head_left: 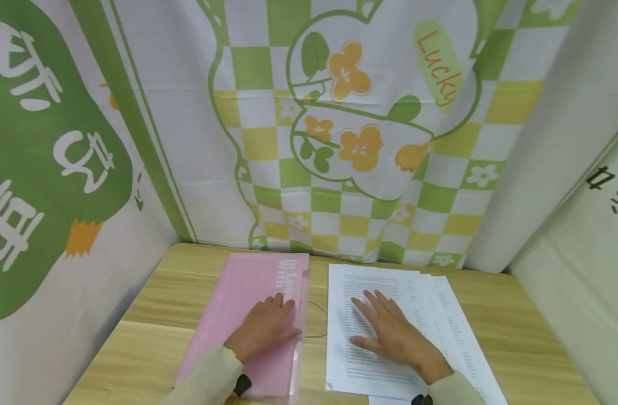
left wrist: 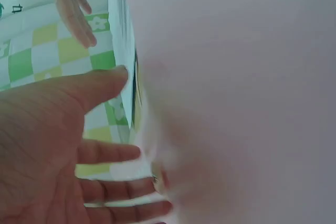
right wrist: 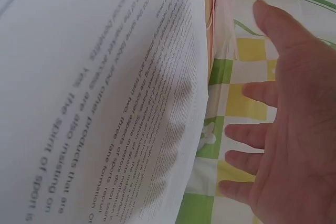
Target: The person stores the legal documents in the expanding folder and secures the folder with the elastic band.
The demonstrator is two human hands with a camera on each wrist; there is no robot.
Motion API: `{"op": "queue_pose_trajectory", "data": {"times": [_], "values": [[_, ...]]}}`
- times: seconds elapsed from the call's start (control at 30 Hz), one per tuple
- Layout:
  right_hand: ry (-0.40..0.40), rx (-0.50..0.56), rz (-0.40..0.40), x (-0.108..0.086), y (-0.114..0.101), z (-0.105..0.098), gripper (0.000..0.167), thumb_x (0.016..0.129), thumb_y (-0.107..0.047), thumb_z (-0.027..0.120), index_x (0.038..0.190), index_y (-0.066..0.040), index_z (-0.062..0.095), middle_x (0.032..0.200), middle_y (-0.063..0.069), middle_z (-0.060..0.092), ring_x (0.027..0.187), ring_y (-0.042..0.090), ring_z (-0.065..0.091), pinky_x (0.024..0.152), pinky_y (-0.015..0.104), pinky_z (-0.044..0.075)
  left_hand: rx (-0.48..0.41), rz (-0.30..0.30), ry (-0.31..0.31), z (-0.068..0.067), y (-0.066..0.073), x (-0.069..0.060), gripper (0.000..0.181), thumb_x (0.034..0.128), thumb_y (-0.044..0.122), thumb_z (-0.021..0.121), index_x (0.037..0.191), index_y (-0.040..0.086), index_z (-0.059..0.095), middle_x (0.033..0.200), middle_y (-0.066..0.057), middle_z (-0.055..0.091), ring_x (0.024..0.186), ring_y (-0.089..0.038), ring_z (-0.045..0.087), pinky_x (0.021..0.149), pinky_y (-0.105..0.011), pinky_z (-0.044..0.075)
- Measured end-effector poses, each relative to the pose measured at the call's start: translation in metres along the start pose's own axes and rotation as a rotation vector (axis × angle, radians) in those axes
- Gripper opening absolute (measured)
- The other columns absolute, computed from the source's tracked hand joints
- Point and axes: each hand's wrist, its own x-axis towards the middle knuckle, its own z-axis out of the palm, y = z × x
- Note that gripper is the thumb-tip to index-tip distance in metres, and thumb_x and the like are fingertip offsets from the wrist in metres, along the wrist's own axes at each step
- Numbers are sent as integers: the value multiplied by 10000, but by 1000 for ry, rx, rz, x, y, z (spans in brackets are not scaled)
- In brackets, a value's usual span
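Observation:
A pink plastic file folder (head_left: pixel 238 315) with white lettering lies on the left of the table. My left hand (head_left: pixel 265 326) is over its right part, fingers spread; in the left wrist view the fingertips (left wrist: pixel 157 208) are at or just above the pink surface. To the right lie several overlapping printed sheets of paper (head_left: pixel 359 360). Over the top sheet is my right hand (head_left: pixel 390 332), its fingers apart and fairly straight. The right wrist view shows a gap between that palm and the printed paper (right wrist: pixel 105 103). Neither hand grips anything.
The wooden table (head_left: pixel 516 332) meets a green and white patterned curtain (head_left: pixel 339 225) at the back. More cloth hangs at both sides. A thin dark loop (head_left: pixel 319 336) lies between folder and papers. Dark bands (head_left: pixel 242 385) are on both wrists.

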Motion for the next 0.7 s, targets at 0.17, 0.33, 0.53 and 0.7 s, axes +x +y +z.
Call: {"op": "queue_pose_trajectory", "data": {"times": [0.17,0.33,0.53,0.7], "values": [[-15,2,26,-6,-1,-2,810,972,-610,594,1560,-80,421,1593,279,328,1479,521,220,1143,708,175,-32,-72,-19,3,7,5,574,873,498,765,1138,14,610,935,-102,492,794,-262,501,648,-417,470],[-13,12,26,-8,-4,-3,800,971,-587,614,1554,-73,426,1586,286,337,1471,531,232,1136,714,184,-65,-143,-39,3,13,7,624,833,479,797,1150,-21,598,936,-124,465,763,-252,470,615,-408,469],[-18,28,27,-9,-11,-1,795,962,-561,646,1549,-71,431,1574,292,350,1463,539,243,1135,714,188,-42,-167,-61,4,18,8,636,817,452,823,1177,-18,589,957,-125,469,742,-233,468,567,-377,467],[-9,33,11,-11,-13,3,787,959,-550,656,1537,-61,444,1561,300,364,1444,553,272,1119,728,204,-36,-183,-75,5,21,8,687,791,483,844,1201,-8,593,988,-117,475,757,-228,482,567,-370,472]]}}
